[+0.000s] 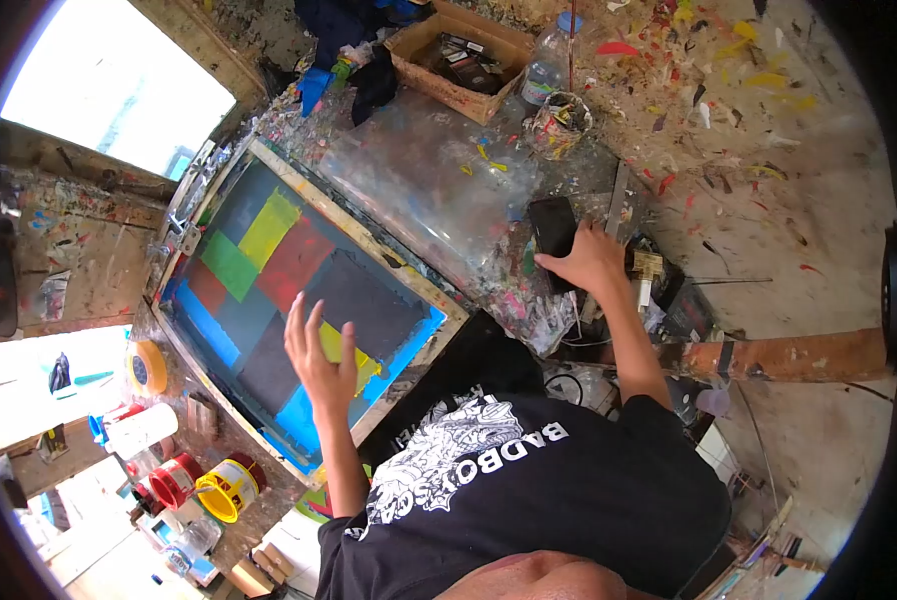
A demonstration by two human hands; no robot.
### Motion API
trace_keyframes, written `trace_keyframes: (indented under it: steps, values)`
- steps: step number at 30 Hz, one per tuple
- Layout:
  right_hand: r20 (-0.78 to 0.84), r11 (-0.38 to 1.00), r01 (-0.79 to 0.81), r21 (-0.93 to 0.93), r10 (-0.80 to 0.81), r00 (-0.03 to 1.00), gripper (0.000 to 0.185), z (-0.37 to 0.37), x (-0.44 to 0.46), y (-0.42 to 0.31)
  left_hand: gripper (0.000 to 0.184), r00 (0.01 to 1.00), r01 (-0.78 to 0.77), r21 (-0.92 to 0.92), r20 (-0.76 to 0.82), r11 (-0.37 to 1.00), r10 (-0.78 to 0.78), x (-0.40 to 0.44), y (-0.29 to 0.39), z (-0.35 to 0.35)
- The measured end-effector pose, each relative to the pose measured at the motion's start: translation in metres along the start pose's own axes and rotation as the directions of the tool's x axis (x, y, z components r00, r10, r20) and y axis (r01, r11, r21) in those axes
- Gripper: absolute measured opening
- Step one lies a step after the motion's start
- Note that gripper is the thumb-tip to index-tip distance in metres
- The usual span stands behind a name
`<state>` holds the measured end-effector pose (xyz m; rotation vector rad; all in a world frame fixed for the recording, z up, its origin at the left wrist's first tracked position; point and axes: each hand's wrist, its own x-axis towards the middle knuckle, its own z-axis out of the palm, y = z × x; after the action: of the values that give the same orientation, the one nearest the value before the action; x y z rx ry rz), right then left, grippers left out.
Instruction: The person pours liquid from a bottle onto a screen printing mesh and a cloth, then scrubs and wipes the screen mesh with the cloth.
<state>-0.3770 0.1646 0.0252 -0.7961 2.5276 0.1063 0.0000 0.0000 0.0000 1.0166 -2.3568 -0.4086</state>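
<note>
In the head view, a framed screen [341, 213] lies aslant in the left and centre of the frame, its rim made of pale, paint-smeared wood. Its recessed sheet is a patchwork of flat, mostly four-sided blocks: a yellow patch [269, 228] and a green patch [231, 267] side by side near the top, dull dark-red ones next to them, broad charcoal ones lower down, and bright blue strips along the lower edges with uneven borders.

The left hand [319, 368] is over the lower middle of this sheet, fingers spread and grasping nothing; whether it touches the surface I cannot tell. The two hands are well apart. The right hand [595, 262], right of centre, is at a smooth, black, rectangular slab [549, 225], thumb by its lower edge; how firmly it grips, I cannot tell.

The worktop [439, 180] in the upper centre is dark and glossy, crusted with paint towards its edges. At the top stand an open cardboard box [449, 95], a clear bottle [547, 75] with a blue cap and a paint-caked pot [561, 128]. At lower left are a ring-shaped yellow tape roll [147, 368], a round red tub [174, 482] and a yellow tub [229, 492].
</note>
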Motion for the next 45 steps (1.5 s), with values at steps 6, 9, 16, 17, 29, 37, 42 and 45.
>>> trace_keyframes:
  steps: [6,9,16,17,29,37,42,45]
  values:
    - [-0.214,1.000,0.024,-0.006,-0.025,0.977,0.097,0.025,0.000,0.004,0.045,0.943,0.274,0.035,-0.208,0.961,-0.261,-0.070,-0.013,-0.031]
    - [-0.238,0.999,0.023,-0.042,-0.032,0.971,0.097,0.023,0.009,0.002,0.045,0.904,0.365,0.021,-0.246,0.931,-0.349,-0.099,-0.018,-0.038]
    - [-0.236,0.996,0.075,-0.043,-0.083,0.968,0.094,0.023,0.003,-0.006,0.038,0.849,0.484,0.061,-0.276,0.873,-0.451,-0.143,-0.031,-0.064]
    - [-0.281,0.988,0.112,-0.107,-0.138,0.950,0.094,0.003,0.020,-0.010,0.038,0.806,0.523,0.002,-0.327,0.853,-0.493,-0.146,-0.028,-0.036]
    - [-0.046,0.973,0.068,-0.222,-0.081,0.996,0.093,-0.013,0.012,-0.029,0.037,0.813,0.537,0.074,-0.313,0.841,-0.491,-0.141,-0.046,-0.080]
    - [-0.497,0.758,0.585,-0.287,-0.640,0.585,0.060,-0.059,0.088,-0.241,0.047,0.596,0.581,0.241,-0.776,0.777,-0.205,-0.128,-0.090,-0.133]
    - [-0.251,0.649,0.667,-0.366,-0.759,0.600,0.053,-0.066,0.032,-0.310,0.109,0.252,0.862,0.169,-0.961,0.478,-0.115,-0.189,-0.075,-0.136]
    - [-0.206,0.410,0.851,-0.329,-0.910,0.359,0.044,-0.042,0.017,-0.357,0.125,0.046,0.936,-0.006,-0.989,0.352,-0.139,-0.222,-0.105,-0.112]
